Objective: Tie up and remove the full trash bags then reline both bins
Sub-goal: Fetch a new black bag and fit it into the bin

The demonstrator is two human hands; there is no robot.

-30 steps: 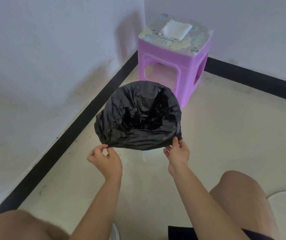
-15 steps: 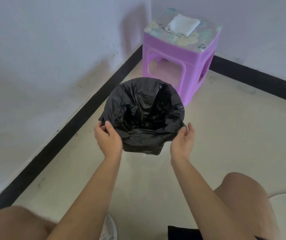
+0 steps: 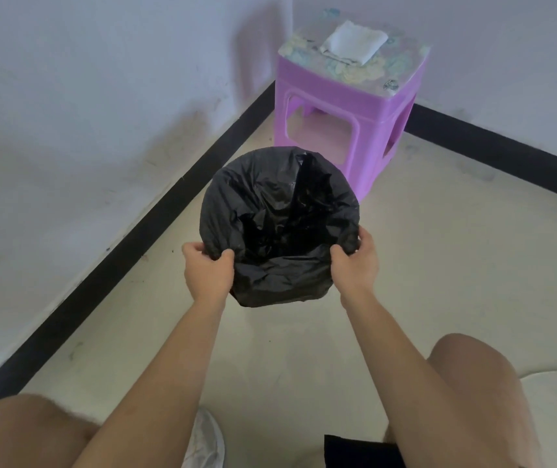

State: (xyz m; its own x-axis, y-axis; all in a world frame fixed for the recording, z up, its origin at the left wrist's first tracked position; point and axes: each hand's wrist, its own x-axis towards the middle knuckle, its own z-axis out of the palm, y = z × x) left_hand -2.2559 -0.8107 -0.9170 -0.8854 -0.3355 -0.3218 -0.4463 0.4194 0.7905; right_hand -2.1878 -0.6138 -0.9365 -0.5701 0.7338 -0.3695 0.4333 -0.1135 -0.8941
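Relining step: left hand (image 3: 206, 272) and right hand (image 3: 354, 261) grip the bag (image 3: 278, 224) rim at the near sides of the bin — fingers closed on plastic. Next — seat the rim evenly, in front of the stool (image 3: 348, 106).

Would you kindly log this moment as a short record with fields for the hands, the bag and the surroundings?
left hand: grip closed on the bag's near-left rim
right hand: grip closed on the near-right rim
black plastic trash bag: mouth spread open, covering the bin
purple plastic stool: in the corner behind the bag
folded white cloth: lying on the stool's top
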